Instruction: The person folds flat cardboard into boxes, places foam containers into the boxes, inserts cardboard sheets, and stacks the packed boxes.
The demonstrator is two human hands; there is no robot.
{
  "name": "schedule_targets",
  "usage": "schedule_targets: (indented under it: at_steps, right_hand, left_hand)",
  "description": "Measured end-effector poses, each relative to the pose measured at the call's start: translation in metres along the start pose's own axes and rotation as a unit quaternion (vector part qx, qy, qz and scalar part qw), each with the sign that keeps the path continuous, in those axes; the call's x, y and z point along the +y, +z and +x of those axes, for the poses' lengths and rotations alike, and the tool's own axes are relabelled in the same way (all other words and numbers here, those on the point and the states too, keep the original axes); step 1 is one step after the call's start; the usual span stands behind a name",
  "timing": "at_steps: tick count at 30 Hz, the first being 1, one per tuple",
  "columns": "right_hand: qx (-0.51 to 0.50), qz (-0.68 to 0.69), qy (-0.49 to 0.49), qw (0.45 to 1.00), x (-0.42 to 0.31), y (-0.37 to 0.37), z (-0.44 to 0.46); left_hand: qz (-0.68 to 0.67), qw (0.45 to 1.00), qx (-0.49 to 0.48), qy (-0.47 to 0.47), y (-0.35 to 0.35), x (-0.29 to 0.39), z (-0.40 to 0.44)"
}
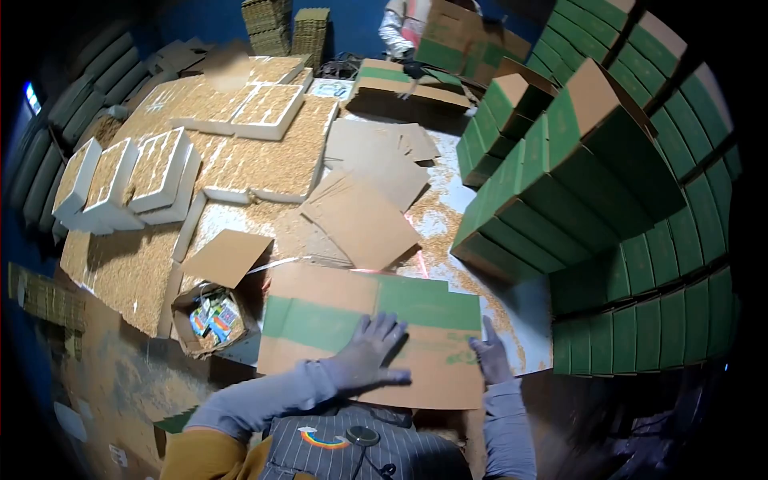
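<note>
No words, brands or numbers legible from your position. Landmark: flat carton (432, 340) before you. Green print (462, 346) near its right edge: lettering or symbol, cannot tell. Left of the carton, multicoloured packets (214, 322) carry print too small for you to read. Farther left, nearer you: small white label (118, 456), dark marks, unreadable. Just on the carton's near side, your striped garment (376, 456) bears a rainbow emblem (324, 439), recognisable as a picture.
</note>
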State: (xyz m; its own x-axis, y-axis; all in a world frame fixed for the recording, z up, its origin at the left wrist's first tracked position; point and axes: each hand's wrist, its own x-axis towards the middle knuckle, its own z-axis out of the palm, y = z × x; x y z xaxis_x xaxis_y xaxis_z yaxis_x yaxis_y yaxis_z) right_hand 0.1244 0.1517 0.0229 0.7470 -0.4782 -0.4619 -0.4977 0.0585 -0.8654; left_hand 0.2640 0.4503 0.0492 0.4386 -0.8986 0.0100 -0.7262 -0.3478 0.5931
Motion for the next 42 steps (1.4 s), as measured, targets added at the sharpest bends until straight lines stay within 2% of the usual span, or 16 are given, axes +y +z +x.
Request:
schedule_targets:
  at_steps: [2, 6, 9, 11, 14, 18, 20, 22, 28, 29, 31, 33, 34, 36, 40, 42]
  right_hand:
    - [-0.048, -0.040, -0.005, 0.998, -0.036, -0.018, 0.007]
    - [-0.100, -0.280, 0.066, 0.953, -0.089, -0.036, 0.024]
    - [-0.025, -0.223, -0.193, 0.955, -0.213, 0.024, -0.070]
    - [-0.006, -0.431, -0.499, 0.752, -0.211, 0.061, -0.088]
    - [0.082, -0.532, -0.545, 0.642, -0.169, 0.107, -0.071]
    - [0.200, -0.484, -0.671, 0.525, -0.111, 0.098, -0.057]
    - [0.222, -0.402, -0.734, 0.500, -0.100, 0.101, -0.047]
    - [0.130, -0.320, -0.674, 0.653, -0.139, 0.108, -0.046]
    - [-0.343, -0.418, -0.625, 0.563, -0.193, 0.149, -0.056]
    - [-0.387, -0.351, -0.504, 0.688, -0.175, 0.168, -0.057]
    - [-0.432, -0.408, -0.458, 0.662, -0.113, 0.177, -0.030]
    - [-0.406, -0.481, -0.413, 0.658, -0.100, 0.161, -0.024]
    - [-0.357, -0.412, -0.573, 0.612, -0.110, 0.141, -0.028]
    - [-0.284, -0.407, -0.530, 0.687, -0.144, 0.098, -0.039]
    - [-0.387, -0.349, -0.253, 0.815, -0.144, 0.039, -0.071]
    - [-0.241, -0.121, -0.153, 0.950, -0.137, 0.062, -0.062]
  left_hand:
    - [0.022, 0.990, -0.098, 0.099, -0.071, 0.019, -0.040]
    - [0.189, 0.973, -0.128, 0.043, -0.124, 0.020, -0.082]
    - [0.154, 0.980, -0.116, -0.039, -0.188, 0.023, -0.074]
    - [0.069, 0.984, -0.130, -0.096, -0.215, 0.013, -0.058]
    - [-0.171, 0.962, -0.144, -0.159, -0.239, -0.026, -0.040]
    - [-0.255, 0.932, -0.169, -0.193, -0.256, -0.049, -0.046]
    - [-0.211, 0.958, -0.058, -0.184, -0.256, -0.035, -0.050]
    - [0.169, 0.974, 0.104, -0.112, -0.236, -0.029, -0.051]
    - [0.036, 0.998, -0.031, 0.038, -0.212, 0.026, -0.060]
    - [0.076, 0.989, -0.084, 0.100, -0.172, 0.011, -0.046]
    - [0.119, 0.972, -0.127, 0.161, -0.121, -0.013, -0.021]
    - [0.323, 0.883, 0.181, 0.288, -0.113, -0.026, -0.007]
    - [0.414, 0.865, 0.226, 0.169, -0.104, -0.035, -0.008]
    - [0.354, 0.906, 0.229, -0.027, -0.125, -0.045, -0.014]
    - [0.265, 0.905, 0.326, -0.064, -0.134, -0.042, -0.004]
    - [0.379, 0.857, 0.344, -0.054, -0.130, -0.046, 0.007]
